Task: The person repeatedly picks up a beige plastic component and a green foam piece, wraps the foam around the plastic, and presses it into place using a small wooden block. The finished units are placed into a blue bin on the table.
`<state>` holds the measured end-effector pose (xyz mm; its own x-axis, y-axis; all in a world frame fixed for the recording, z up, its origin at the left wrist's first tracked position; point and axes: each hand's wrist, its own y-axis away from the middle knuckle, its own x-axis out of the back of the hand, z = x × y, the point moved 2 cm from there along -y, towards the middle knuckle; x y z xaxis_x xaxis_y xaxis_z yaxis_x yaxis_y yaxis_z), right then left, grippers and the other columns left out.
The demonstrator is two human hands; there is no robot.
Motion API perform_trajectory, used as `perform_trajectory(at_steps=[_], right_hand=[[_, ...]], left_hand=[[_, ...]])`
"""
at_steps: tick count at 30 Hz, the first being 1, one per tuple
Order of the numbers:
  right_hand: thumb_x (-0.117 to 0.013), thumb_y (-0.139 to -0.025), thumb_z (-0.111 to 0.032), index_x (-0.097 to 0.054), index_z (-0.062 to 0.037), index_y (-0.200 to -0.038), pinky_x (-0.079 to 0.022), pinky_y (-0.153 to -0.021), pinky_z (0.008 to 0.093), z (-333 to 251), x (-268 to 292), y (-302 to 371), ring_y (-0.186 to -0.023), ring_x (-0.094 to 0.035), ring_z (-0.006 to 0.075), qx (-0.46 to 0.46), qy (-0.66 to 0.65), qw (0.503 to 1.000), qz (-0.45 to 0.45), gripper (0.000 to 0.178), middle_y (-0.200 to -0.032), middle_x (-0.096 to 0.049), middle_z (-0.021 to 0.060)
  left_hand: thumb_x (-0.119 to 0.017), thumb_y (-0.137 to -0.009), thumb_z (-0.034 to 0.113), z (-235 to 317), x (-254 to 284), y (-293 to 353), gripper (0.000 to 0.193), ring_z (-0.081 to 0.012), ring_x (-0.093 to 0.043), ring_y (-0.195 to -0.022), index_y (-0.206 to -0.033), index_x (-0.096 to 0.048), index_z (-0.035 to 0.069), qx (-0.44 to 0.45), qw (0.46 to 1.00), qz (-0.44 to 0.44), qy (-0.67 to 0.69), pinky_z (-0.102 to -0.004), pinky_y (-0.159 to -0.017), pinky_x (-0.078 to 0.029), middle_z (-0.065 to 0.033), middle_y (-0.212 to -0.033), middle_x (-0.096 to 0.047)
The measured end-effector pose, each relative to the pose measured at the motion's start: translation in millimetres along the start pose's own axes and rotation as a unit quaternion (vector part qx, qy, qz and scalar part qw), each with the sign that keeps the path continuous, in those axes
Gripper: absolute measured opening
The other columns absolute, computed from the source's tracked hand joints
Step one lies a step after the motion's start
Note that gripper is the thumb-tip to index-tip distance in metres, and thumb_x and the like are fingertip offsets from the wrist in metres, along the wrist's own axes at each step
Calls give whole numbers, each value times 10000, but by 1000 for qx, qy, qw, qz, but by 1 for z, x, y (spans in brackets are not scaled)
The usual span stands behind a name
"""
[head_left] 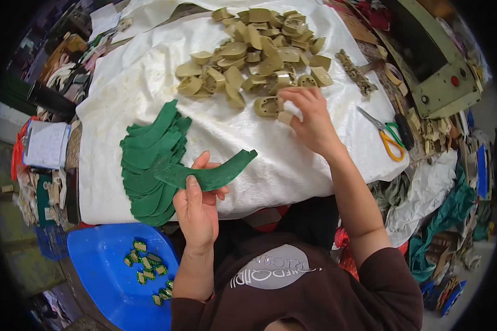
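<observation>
My left hand (197, 207) pinches a curved green strip (226, 173) between the thumb and fingers, above the front of the white-covered table. Just left of it lies a fanned stack of similar green strips (149, 165), partly overlapped by the held one. Farther right, my right hand (309, 118) has its fingers closed at a hollow beige shoe heel (266, 106), at the near edge of a large heap of such heels (259, 49). The heel's open side, with small holes, faces me; its right end is partly hidden by my fingers.
Scissors (389, 138) with orange and green handles lie at the table's right. A blue basin (94, 276) below the left front holds several green-edged beige pieces (143, 259). A greenish machine (447, 88) stands far right, and a clipboard (47, 144) sits at left.
</observation>
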<state>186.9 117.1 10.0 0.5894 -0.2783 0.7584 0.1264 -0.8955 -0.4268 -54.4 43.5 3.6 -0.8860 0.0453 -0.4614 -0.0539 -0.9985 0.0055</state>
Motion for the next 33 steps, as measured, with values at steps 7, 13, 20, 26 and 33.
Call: perform_trajectory(at_steps=[7,13,20,26,33], right_hand=[[-559,-638,86,-618,-57,-996,-396,-926,374,13,-23,-1,-1079,-480,284,55,10,997,53,391,-1098,-564,84],[-579,-661,71,-591,-28,-939,-439,-898,388,-12,19,18,-1012,-521,310,0,-131,987,94,295,-1061,-555,119],[-621,-715,-89,-604,-12,-945,-464,-824,387,-29,52,45,-965,-536,316,30,96,975,-196,244,-1000,-552,143],[-547,-686,94,-618,-9,-996,-499,-785,347,-14,16,74,-919,-580,303,-33,-52,998,9,334,-990,-572,142],[-533,-708,157,-615,-44,-1086,-507,-775,340,-39,29,82,-891,-621,295,-30,-275,959,51,436,-990,-633,156]], left_hand=[[-374,-1010,279,-16,-16,0,450,-144,-570,-750,-1266,-470,-78,44,999,-2,23,-269,-646,-458,-107,-1049,-578],[-383,-1008,245,-18,-8,5,426,-134,-587,-768,-1269,-467,-81,44,999,-4,20,-262,-671,-479,-106,-1041,-587],[-378,-1006,227,-24,-23,3,421,-162,-604,-786,-1309,-411,-63,49,997,-9,54,-275,-666,-468,-115,-972,-622],[-341,-1016,264,-25,-30,2,450,-180,-612,-789,-1316,-403,-67,76,993,-20,93,-280,-672,-466,-134,-951,-637],[-335,-1022,274,-23,-17,9,450,-161,-593,-814,-1259,-467,-85,55,997,-34,36,-279,-688,-455,-133,-961,-632]])
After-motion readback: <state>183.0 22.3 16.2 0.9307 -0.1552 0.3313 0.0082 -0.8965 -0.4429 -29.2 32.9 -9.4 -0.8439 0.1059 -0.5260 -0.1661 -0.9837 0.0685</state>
